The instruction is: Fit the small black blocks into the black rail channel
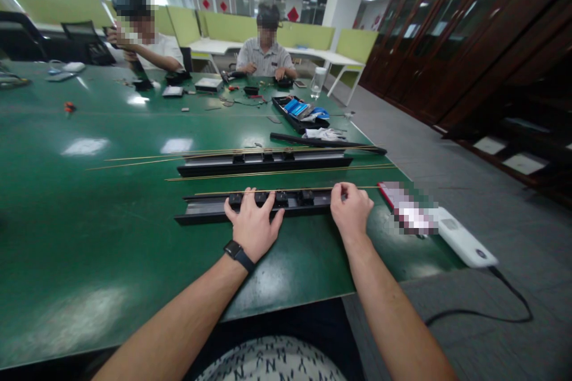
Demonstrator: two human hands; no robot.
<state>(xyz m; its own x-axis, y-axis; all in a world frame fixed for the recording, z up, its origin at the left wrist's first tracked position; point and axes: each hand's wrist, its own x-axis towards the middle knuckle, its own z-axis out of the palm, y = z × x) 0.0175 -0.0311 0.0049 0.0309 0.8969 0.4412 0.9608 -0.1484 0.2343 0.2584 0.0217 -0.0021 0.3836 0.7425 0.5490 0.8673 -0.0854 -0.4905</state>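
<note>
A long black channel-shaped rail point(208, 208) lies on the green table in front of me, with several small black blocks point(305, 196) set along its inside. My left hand point(254, 223), a dark watch on its wrist, rests on the rail with fingers spread over the blocks. Along the rail's far edge runs a thin brass-coloured rod point(210, 193). At the rail's right end my right hand point(351, 208) is closed in a pinch on this rod, which sticks out beyond the fingers to the right. The fingertips partly hide the grip.
Beyond lies a second black rail point(263, 165) with more thin rods point(277, 174) around it. Farther back are white gloves point(325, 134) and a black tray point(286, 114) of parts. A phone point(404, 205) and white device point(465, 238) sit right. Two people work across the table.
</note>
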